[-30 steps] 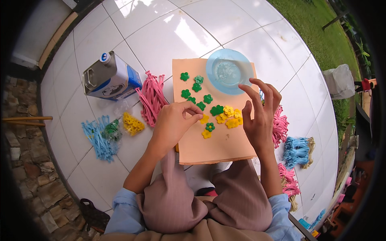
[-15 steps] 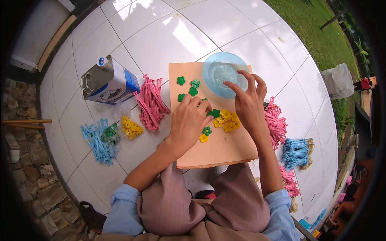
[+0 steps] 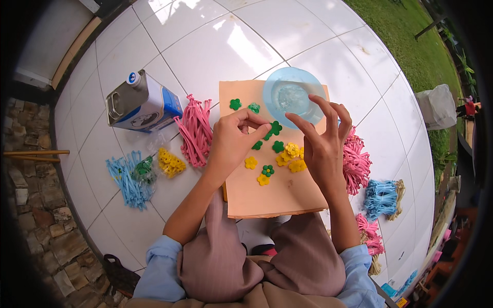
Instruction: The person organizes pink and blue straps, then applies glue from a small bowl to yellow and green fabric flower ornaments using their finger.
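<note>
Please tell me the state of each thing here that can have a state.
left hand: pinching a green flower
right hand: open, fingers spread above the board
blue bowl: upright on the board
orange board: flat on the lap
metal can: lying on its side

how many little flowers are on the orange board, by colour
Loose on the orange board, as far as the hands leave them in view:
green flowers: 5
yellow flowers: 5, the clump by the right hand is hard to separate
yellow flower with a green one on top: 1
Total: 11
</note>
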{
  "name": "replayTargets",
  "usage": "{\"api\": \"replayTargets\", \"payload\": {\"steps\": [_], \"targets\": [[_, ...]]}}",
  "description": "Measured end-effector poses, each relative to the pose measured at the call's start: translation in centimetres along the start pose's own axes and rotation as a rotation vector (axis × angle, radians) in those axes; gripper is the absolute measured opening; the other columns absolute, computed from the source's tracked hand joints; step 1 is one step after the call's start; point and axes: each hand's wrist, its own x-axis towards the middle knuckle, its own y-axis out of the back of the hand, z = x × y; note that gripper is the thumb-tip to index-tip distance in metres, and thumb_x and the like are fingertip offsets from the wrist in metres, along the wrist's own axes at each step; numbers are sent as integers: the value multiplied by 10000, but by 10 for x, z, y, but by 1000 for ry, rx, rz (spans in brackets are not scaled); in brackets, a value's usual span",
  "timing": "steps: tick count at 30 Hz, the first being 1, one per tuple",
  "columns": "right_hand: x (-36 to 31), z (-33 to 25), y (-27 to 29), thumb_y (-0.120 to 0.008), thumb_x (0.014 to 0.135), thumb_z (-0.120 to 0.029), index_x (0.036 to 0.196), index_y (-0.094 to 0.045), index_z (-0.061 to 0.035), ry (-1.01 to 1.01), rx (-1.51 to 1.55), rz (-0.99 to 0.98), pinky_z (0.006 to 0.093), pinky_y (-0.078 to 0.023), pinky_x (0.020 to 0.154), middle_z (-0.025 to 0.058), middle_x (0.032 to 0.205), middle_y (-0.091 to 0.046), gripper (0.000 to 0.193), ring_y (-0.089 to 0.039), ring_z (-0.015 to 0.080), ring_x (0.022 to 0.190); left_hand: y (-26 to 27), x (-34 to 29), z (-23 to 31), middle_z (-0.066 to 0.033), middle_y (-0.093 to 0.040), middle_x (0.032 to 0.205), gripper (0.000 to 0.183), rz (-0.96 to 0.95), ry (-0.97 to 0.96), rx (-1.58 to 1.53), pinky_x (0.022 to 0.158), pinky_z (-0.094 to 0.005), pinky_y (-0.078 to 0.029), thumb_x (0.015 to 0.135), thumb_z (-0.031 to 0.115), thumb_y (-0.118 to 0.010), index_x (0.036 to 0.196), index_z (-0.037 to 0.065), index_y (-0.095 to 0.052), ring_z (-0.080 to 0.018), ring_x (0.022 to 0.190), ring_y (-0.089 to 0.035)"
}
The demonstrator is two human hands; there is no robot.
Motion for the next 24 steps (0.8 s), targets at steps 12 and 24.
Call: {"api": "replayTargets", "payload": {"steps": [12,24], "targets": [[-8,-14,2,-586,725,23,1057,-644,-272,148,-137,-8,518,-278,1004,10,1290,-451,448,-394,244,1125,3,2,-3,-13,-673,761,107,-1,20,-161,514,-150,-292,777,96,-693,848,28,-650,18,582,-454],[-11,4,9,-573,742,36,1041,-548,-91,-117,85,-62,451,-322,978,20,1006,-569,326,-456,254,1031,27,-42,-12,9,-588,608,105,111,0,400,531,-217,-358,718,106,-717,809,64,-685,-62,547,-406]]}}
